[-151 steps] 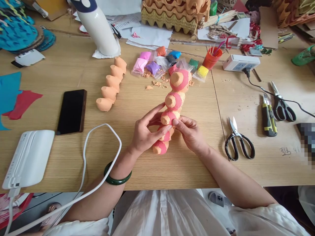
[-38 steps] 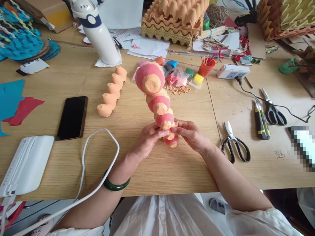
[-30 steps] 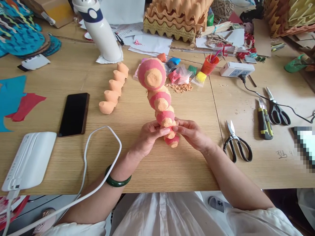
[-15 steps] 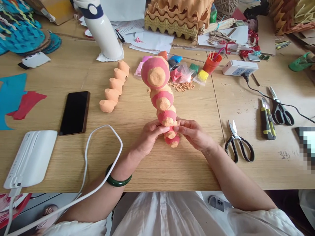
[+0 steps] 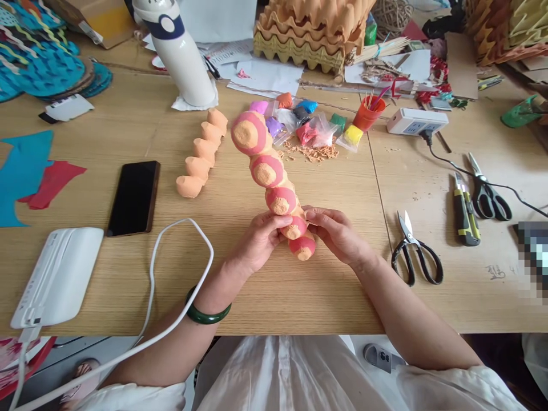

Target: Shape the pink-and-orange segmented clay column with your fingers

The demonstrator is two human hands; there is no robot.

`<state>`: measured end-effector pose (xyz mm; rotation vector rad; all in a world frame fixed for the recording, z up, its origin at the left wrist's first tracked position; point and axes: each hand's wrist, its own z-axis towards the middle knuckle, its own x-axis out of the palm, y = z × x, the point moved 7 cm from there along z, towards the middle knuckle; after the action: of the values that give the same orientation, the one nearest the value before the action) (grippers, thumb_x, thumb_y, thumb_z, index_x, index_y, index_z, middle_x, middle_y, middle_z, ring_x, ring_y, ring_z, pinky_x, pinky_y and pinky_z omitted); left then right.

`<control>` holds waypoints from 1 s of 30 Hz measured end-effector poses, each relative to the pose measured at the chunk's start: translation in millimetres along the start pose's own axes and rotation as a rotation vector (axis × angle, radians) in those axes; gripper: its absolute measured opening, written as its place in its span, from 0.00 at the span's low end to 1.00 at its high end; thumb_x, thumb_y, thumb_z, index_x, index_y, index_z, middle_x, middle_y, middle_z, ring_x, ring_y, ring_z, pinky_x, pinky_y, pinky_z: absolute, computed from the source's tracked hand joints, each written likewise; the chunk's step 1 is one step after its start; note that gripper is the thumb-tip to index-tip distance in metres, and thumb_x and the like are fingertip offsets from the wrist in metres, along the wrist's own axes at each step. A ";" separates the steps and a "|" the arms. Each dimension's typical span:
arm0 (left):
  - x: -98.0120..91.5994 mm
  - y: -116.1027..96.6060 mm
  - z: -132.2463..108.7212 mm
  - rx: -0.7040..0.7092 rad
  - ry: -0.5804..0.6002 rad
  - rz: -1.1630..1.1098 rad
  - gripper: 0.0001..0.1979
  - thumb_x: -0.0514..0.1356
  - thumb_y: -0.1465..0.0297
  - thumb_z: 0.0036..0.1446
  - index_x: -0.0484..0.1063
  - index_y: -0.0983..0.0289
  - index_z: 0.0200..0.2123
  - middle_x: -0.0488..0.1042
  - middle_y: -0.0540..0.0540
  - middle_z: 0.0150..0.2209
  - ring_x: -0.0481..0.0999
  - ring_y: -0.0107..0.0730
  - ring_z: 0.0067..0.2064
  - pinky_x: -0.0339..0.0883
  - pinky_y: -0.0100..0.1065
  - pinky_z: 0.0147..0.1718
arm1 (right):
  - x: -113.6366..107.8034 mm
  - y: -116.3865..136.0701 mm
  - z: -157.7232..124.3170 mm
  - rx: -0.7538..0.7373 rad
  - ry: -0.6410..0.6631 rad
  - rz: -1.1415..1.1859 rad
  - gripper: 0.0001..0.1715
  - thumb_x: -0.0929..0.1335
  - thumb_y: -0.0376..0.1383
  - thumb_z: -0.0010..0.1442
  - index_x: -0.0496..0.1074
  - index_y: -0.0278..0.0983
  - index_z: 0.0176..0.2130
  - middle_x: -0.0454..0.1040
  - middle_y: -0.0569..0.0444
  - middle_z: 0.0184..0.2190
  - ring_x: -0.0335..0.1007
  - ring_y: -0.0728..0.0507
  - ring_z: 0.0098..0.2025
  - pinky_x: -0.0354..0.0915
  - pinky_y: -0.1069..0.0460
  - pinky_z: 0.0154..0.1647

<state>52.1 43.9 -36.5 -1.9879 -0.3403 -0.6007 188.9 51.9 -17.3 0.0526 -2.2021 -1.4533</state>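
Between my hands is a strip of egg-carton cups (image 5: 280, 201), orange with pink-red clay bands around each cup. It is raised from the table and leans with its far end up and to the left. My left hand (image 5: 261, 240) grips its near part from the left, thumb on top by the second-nearest cup. From the other side my right hand (image 5: 331, 231) pinches the same part; its fingertips are partly hidden. A plain orange egg-carton strip (image 5: 203, 153) lies on the table to the left.
Behind the strip are bags of coloured clay (image 5: 306, 134), orange shavings (image 5: 319, 151) and a red cup (image 5: 369, 113). Scissors (image 5: 414, 251) and a utility knife (image 5: 466, 211) lie right. A phone (image 5: 132, 198), white power bank (image 5: 57, 277), looping cable (image 5: 150, 279) and white bottle (image 5: 184, 63) are left.
The banded strip has tilted, its far end swinging left and slightly down, so more of its right side shows. Both hands stay at the near part.
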 end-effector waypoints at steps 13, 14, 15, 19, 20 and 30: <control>13.6 -4.2 0.3 0.006 0.213 -0.106 0.18 0.77 0.57 0.54 0.85 0.63 0.42 0.85 0.55 0.41 0.83 0.37 0.45 0.75 0.33 0.44 | -0.1 -12.5 4.4 0.083 -0.021 0.298 0.20 0.83 0.50 0.51 0.82 0.39 0.33 0.83 0.50 0.36 0.77 0.37 0.45 0.72 0.44 0.52; 13.5 -3.6 0.4 0.004 0.217 -0.099 0.17 0.78 0.59 0.53 0.85 0.63 0.42 0.85 0.54 0.41 0.83 0.37 0.45 0.75 0.33 0.45 | 0.6 -13.2 4.6 0.087 -0.037 0.316 0.19 0.82 0.50 0.52 0.82 0.39 0.34 0.83 0.51 0.36 0.77 0.37 0.46 0.72 0.44 0.52; 13.1 -2.4 0.5 -0.003 0.217 -0.095 0.17 0.79 0.61 0.53 0.85 0.63 0.42 0.85 0.54 0.41 0.83 0.36 0.45 0.75 0.32 0.46 | 1.4 -14.0 4.7 0.090 -0.052 0.328 0.19 0.82 0.50 0.52 0.82 0.40 0.34 0.84 0.51 0.37 0.77 0.37 0.46 0.72 0.44 0.52; 8.4 0.2 1.0 -0.015 0.171 -0.171 0.15 0.81 0.63 0.51 0.85 0.62 0.39 0.85 0.51 0.40 0.84 0.31 0.43 0.77 0.30 0.47 | 8.2 -16.6 3.8 0.090 -0.031 0.349 0.19 0.83 0.50 0.50 0.82 0.41 0.34 0.84 0.53 0.35 0.78 0.39 0.43 0.73 0.46 0.48; 7.7 -0.2 0.9 -0.010 0.166 -0.195 0.15 0.81 0.63 0.50 0.85 0.62 0.38 0.85 0.50 0.39 0.83 0.30 0.42 0.77 0.29 0.46 | 9.8 -17.2 3.4 0.086 -0.009 0.348 0.20 0.84 0.51 0.49 0.82 0.41 0.34 0.84 0.53 0.34 0.78 0.39 0.42 0.73 0.46 0.47; 12.3 -3.7 -0.9 0.003 0.248 -0.033 0.22 0.80 0.58 0.53 0.84 0.63 0.45 0.85 0.55 0.43 0.84 0.35 0.42 0.79 0.34 0.43 | 1.3 -14.8 3.9 0.039 -0.035 0.372 0.21 0.86 0.49 0.45 0.86 0.40 0.34 0.84 0.53 0.31 0.77 0.42 0.35 0.76 0.46 0.46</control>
<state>60.4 44.6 -26.6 -1.8816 -0.2219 -0.8577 182.7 48.4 -30.9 -0.3537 -2.1261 -1.2110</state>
